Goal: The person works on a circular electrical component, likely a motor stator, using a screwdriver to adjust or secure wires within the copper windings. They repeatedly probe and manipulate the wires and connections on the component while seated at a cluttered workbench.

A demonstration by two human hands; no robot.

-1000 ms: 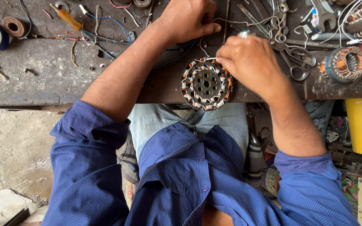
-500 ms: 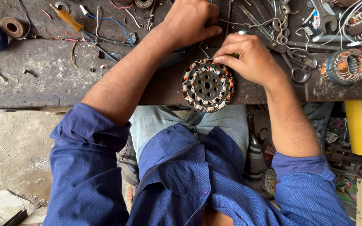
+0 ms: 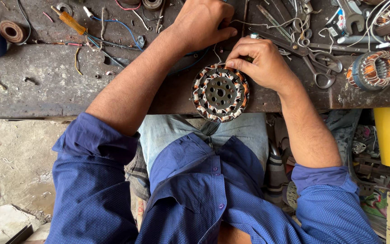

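the left hand grips thin wire up on the workbench, the round stator at the bench edge looks mostly wound with copper coils, and the right hand pinches wire at its top rim, so the winding seems nearly finished.
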